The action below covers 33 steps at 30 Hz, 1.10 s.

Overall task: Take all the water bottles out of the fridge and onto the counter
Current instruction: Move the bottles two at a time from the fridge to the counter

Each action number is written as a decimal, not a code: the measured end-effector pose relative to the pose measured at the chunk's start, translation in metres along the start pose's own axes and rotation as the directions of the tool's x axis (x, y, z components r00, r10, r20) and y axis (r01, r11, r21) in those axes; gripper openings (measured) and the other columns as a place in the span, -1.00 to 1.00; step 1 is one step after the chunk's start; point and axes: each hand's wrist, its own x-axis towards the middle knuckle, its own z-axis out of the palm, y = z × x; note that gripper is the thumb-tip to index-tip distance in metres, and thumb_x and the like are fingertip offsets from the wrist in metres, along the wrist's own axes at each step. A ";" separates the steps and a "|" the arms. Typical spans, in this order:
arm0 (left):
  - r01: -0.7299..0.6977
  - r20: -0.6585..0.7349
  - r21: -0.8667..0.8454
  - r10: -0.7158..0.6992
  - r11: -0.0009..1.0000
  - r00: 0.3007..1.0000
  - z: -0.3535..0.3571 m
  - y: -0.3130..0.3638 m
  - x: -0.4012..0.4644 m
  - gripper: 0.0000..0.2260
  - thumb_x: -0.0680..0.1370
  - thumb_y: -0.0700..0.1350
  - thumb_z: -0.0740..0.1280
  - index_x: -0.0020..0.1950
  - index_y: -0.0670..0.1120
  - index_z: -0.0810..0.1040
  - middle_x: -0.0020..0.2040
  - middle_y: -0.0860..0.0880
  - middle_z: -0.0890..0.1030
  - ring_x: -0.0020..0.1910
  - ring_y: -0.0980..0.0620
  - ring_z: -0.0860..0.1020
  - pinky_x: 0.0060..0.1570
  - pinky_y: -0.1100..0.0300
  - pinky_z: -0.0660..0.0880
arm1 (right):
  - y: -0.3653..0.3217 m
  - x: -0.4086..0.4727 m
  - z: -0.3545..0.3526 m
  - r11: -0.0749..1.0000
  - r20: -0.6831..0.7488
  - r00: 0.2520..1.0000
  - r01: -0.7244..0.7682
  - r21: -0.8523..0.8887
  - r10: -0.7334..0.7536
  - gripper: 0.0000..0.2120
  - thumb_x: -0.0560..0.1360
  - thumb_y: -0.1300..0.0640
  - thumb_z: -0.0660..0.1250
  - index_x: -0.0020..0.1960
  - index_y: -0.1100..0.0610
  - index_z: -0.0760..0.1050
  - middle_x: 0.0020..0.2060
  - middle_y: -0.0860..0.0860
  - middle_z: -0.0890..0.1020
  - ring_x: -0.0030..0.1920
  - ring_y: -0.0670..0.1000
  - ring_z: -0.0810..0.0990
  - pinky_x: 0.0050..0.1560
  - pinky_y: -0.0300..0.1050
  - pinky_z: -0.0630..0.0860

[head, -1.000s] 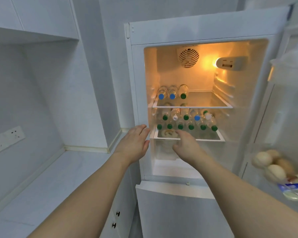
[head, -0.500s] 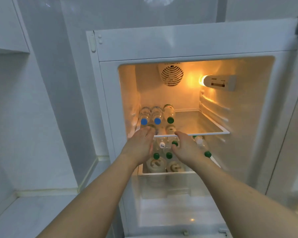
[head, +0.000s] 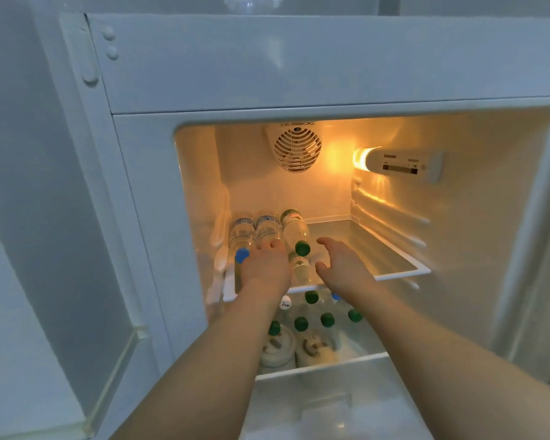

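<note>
**Both hands in at the upper shelf; no bottle lifted yet**

Compared with half a second ago, the view sits closer to the fridge (head: 299,65) and my hands have moved up from the lower shelf's bottles to the upper shelf (head: 391,249). The counter, seen at lower left a second ago, is out of frame.

Left hand (head: 264,268): laid over the middle of three water bottles lying on their sides at the shelf's left end. Fingers curve down over it; its cap is hidden under the hand. I cannot tell whether the grip has closed.

Right hand (head: 340,265): fingers relaxed and spread, thumb apart, holding nothing, just right of the green-capped bottle (head: 294,233).

Blue-capped bottle (head: 242,236): leftmost, against the fridge's inner wall, cap toward me. All three are clear ribbed plastic, cylindrical, touching side by side.

Lower shelf (head: 321,365): more bottles lying down, mostly showing round green caps (head: 327,319), one white cap (head: 285,303), one blue partly behind my right wrist. Two pale round lidded containers (head: 278,347) stand at its front left.

Shelves are glass with white plastic rims. The liner is smooth, glossy, moulded with ribs on the right wall. Round slotted fan grille (head: 297,149) on the back wall; lit control panel (head: 404,166) at upper right casts amber light.
</note>
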 end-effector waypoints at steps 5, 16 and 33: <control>-0.005 -0.031 0.070 0.007 0.998 0.999 0.011 0.002 0.016 -0.73 0.60 -0.17 0.16 0.31 -0.13 0.33 0.08 -0.14 0.60 -0.04 -0.12 0.59 -0.32 0.12 0.39 | 0.012 0.023 0.011 0.997 0.069 0.997 0.033 -0.076 -0.028 -0.44 0.55 0.13 0.28 0.49 -0.09 0.21 0.45 0.02 0.31 0.31 0.07 0.45 0.30 -0.03 0.42; 0.033 -0.137 0.207 -0.005 0.978 0.991 0.030 -0.001 0.047 -0.48 0.60 -0.22 0.15 0.52 -0.20 0.03 -0.06 -0.10 0.64 -0.24 -0.06 0.58 -0.36 0.13 0.35 | 0.018 0.067 0.033 0.923 -0.053 0.961 0.244 -0.297 -0.271 -0.54 0.48 -0.06 0.35 0.32 -0.06 0.28 0.11 0.00 0.53 -0.01 0.07 0.56 -0.09 -0.09 0.47; 0.070 -0.319 -0.316 -0.176 0.946 0.931 -0.044 0.028 0.068 -0.69 0.61 0.07 0.21 0.17 -0.15 0.45 0.05 -0.11 0.61 0.03 -0.14 0.56 -0.12 0.09 0.41 | 0.003 0.075 -0.077 0.866 -0.527 0.840 0.167 0.472 0.125 -0.80 0.54 -0.02 0.31 0.06 0.09 0.44 -0.07 -0.02 0.50 -0.04 0.00 0.45 0.03 -0.08 0.42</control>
